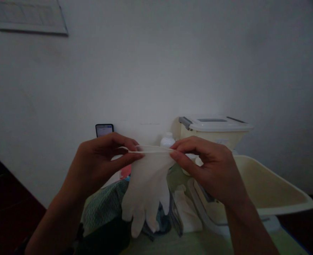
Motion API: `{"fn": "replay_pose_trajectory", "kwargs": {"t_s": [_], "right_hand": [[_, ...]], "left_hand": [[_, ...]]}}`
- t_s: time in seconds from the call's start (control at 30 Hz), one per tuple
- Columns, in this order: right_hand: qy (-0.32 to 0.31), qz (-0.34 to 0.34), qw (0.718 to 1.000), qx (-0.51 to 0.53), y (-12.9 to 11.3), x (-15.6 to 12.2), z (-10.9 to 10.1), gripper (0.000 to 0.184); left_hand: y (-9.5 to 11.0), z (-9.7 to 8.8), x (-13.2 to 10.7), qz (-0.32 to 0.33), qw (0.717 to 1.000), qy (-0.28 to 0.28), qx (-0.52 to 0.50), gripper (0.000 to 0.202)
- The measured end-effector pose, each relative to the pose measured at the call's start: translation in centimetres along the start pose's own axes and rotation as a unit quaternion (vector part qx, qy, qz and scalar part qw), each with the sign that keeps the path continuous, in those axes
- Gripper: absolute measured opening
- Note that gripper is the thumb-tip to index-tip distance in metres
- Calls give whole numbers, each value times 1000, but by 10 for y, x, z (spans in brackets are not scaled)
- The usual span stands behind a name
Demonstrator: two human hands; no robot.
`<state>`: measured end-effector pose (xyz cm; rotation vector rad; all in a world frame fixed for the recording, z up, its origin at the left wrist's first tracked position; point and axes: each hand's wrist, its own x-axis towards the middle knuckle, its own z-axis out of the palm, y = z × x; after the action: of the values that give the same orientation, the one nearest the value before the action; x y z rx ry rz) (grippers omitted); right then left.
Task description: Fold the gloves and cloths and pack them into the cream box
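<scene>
A white disposable glove (149,182) hangs fingers-down in front of me, its cuff stretched sideways between both hands. My left hand (100,159) pinches the left end of the cuff between thumb and fingers. At the right end, my right hand (205,163) grips the cuff edge the same way. The cuff mouth gapes slightly along its top. Behind the glove lies a bundle of blue-green cloth (106,202), partly covered by it. Another white item (187,210), flat and folded-looking, rests on the table right of the glove.
A lidded cream box with grey latches (212,132) stands against the wall at right. In front of it sits a cream basin (273,184). A white bottle (168,140) is behind the glove, and a phone (104,129) leans upright at left. Green cloth covers the table (177,244).
</scene>
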<state>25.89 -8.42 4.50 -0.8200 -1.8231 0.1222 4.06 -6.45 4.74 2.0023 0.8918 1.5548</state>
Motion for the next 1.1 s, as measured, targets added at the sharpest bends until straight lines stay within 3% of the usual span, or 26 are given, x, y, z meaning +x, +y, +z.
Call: {"fn": "replay_pose_trajectory", "kwargs": {"t_s": [0.33,0.47,0.63,0.87,1.0,1.1], "right_hand": [[11,56,997,46,5,-2,4,9],[10,44,998,36,4,-2,5,19],[-8,19,1000,20,2,-1,4,12],[-31,24,999,26,4,-1,1,13],[-63,43,996,47,6,-1,-2,20],[-64,56,994,69,8,-2,-3,12]], "left_hand": [[-2,0,2,-52,995,-19,-78,12],[-5,4,4,-33,997,7,-70,15],[-6,4,3,-33,997,17,-69,19],[-3,3,5,-48,990,-26,-127,22],[-9,1,6,-35,993,11,-116,19],[-14,0,5,-42,995,32,-90,16]]}}
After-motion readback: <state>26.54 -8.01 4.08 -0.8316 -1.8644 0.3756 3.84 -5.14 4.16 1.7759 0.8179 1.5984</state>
